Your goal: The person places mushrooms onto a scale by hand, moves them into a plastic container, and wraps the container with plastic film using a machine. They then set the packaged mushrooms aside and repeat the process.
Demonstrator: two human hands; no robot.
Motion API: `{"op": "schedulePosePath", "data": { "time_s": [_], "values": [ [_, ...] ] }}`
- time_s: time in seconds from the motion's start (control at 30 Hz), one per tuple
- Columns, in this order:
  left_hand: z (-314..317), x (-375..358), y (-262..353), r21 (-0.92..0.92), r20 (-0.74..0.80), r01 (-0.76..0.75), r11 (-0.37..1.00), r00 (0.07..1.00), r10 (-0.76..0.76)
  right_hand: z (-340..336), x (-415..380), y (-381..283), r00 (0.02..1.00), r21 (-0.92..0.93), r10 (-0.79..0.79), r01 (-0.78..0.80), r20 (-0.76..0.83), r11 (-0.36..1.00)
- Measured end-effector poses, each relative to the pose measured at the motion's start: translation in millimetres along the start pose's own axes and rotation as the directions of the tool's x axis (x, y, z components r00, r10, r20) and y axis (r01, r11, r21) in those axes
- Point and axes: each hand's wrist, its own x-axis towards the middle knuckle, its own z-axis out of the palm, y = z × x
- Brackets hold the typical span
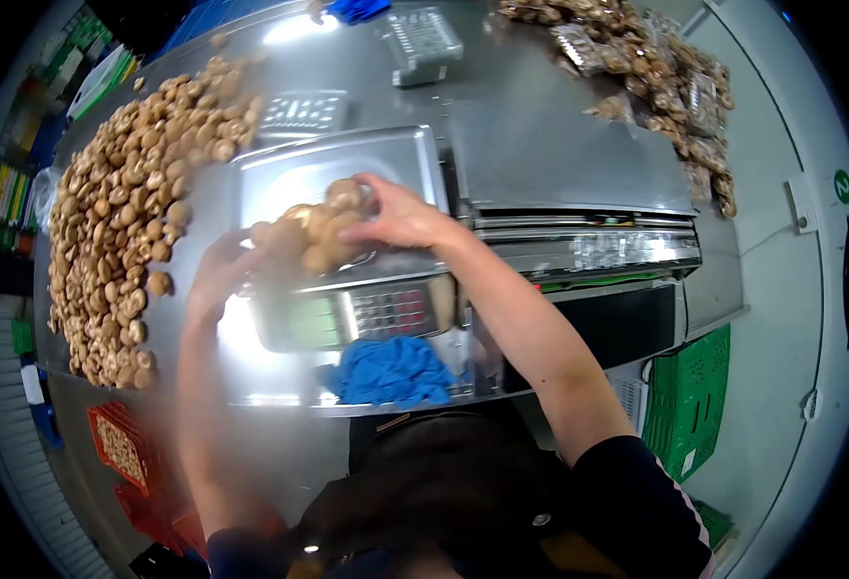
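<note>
Several brown mushrooms [320, 230] form a small heap over the steel pan of a weighing scale [410, 159]. At the heap's right side, my right hand [397, 214] has its thumb and fingers closed around mushrooms. My left hand [220, 272] is at the left end of the heap, its fingers smeared by haze and motion. A clear edge shows beneath the mushrooms, partly hidden by them. In front of the pan is the scale's keypad [386, 311], and below that lies a crumpled blue cloth [393, 371].
A large pile of loose mushrooms [120, 227] covers the table's left side. Clear plastic trays [424, 43] stand at the back. Packed mushrooms [670, 92] are heaped at the far right, beyond a steel wrapping machine [569, 164]. Green crates [695, 400] and a red crate [120, 444] flank the table below.
</note>
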Motion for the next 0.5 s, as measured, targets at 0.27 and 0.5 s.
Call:
{"op": "schedulePosePath", "data": {
  "time_s": [0.27,0.5],
  "values": [
    [122.7,0.2,116.9,0.021,0.019,-0.187,0.982,0.982,0.186,-156.7,-102.5,-8.9,1.000,0.097,0.016,-0.013,-0.026,0.995],
    [302.8,61.4,193.3,0.036,0.179,-0.132,0.991,0.976,0.124,-321.3,-189.5,51.9,0.978,0.087,0.169,-0.159,-0.120,0.983]
  ]
}}
